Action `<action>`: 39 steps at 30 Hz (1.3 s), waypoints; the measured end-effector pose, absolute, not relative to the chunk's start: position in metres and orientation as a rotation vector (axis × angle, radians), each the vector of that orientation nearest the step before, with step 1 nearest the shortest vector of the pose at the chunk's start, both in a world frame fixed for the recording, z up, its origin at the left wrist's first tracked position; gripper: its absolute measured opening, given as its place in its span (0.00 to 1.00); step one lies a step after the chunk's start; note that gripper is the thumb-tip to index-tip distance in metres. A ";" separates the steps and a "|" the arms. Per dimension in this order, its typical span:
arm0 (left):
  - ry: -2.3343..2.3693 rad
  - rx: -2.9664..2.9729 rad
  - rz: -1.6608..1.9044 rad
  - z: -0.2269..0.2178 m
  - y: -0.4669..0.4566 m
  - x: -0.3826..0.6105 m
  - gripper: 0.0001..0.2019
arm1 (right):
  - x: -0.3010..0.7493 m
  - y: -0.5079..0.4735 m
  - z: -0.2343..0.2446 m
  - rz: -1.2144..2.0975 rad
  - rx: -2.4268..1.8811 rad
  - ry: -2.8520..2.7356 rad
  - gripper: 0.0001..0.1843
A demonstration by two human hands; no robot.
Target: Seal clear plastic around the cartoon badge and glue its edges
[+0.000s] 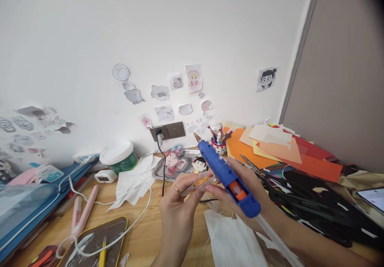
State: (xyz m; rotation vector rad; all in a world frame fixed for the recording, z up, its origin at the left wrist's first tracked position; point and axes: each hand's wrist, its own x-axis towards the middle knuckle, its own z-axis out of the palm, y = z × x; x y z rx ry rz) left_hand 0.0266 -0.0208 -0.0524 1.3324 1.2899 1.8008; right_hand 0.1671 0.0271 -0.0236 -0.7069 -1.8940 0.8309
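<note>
My left hand point(180, 207), with a ring on one finger, pinches a small pale piece with yellow and orange on it point(201, 181). A blue hot glue gun point(222, 167) is in my right hand point(240, 191), its metal nozzle pointing up and away to the left. A clear glue stick point(277, 241) sticks out of the gun's back end. The fingertips of my right hand also reach to the small piece, beside my left fingers. Part of the right hand is hidden behind the gun. Behind both hands lies a grey tray point(157, 173) with cartoon figure pieces.
A white-lidded tub point(118, 155), a small white clock-like device point(106, 176) and a pink hair straightener point(87, 215) stand or lie at left among cables. Colored paper point(270, 143), scissors and black sheets fill the right. White tissue point(234, 235) lies in front.
</note>
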 end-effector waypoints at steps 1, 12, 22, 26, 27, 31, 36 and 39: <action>1.297 1.330 1.795 -0.053 -0.021 0.027 0.07 | 0.167 0.027 -0.024 0.842 -0.721 -1.914 0.11; 1.323 1.137 1.730 -0.048 -0.022 0.031 0.07 | 0.169 0.032 -0.022 0.871 -0.734 -1.964 0.11; 1.238 1.018 1.681 -0.045 -0.019 0.028 0.07 | 0.177 0.035 -0.012 0.991 -0.643 -1.872 0.10; 1.185 0.908 1.663 -0.045 -0.014 0.020 0.07 | 0.185 0.047 -0.013 1.252 -0.594 -1.703 0.11; 1.163 0.866 1.668 -0.044 -0.012 0.019 0.08 | 0.186 0.051 -0.014 1.345 -0.571 -1.652 0.12; 1.063 0.744 1.662 -0.043 -0.010 0.016 0.09 | 0.186 0.064 -0.018 1.595 -0.457 -1.529 0.16; 1.039 0.674 1.647 -0.043 -0.009 0.016 0.10 | 0.190 0.075 -0.020 1.817 -0.495 -1.541 0.14; 1.062 0.660 1.633 -0.043 -0.008 0.015 0.10 | 0.194 0.079 -0.021 1.925 -0.473 -1.565 0.15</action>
